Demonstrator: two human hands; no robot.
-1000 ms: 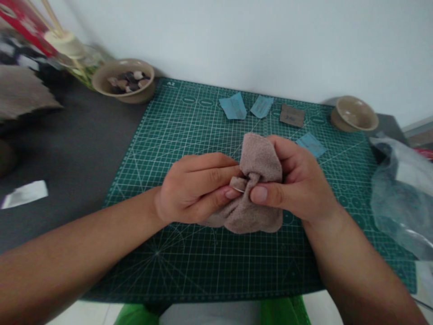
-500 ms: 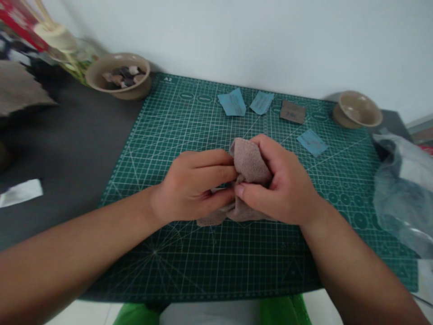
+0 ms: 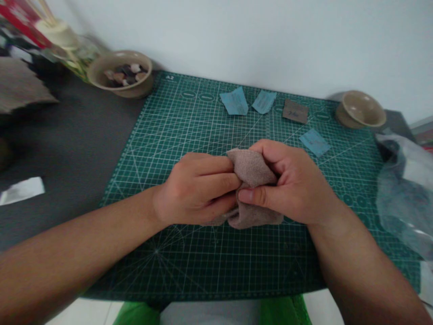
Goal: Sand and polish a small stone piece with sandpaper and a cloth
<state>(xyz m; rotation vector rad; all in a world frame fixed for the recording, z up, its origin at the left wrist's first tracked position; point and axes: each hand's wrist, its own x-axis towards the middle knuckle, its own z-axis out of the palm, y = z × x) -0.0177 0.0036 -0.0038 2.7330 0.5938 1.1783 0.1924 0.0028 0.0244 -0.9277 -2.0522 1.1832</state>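
A brownish-pink cloth [image 3: 253, 168] is bunched between my two hands, above the middle of the green cutting mat [image 3: 189, 131]. My left hand [image 3: 203, 187] closes on its left side, fingers pressed into the folds. From the right, my right hand [image 3: 291, 180] grips it, with the thumb lying across the front of the cloth. Part of the cloth hangs below my fingers. Whether anything is wrapped inside the cloth is hidden.
A bowl of stones [image 3: 135, 92] stands at the back left; another bowl [image 3: 360, 110] is at the back right. Several blue paper scraps [image 3: 235, 101] and a brown square [image 3: 295, 112] lie along the mat's far side. A clear plastic bag [image 3: 402, 194] lies at the right.
The top of the cloth has tilted down and flattened, and more of it shows below my right thumb. Both hands have stayed on the cloth, shifting slightly.
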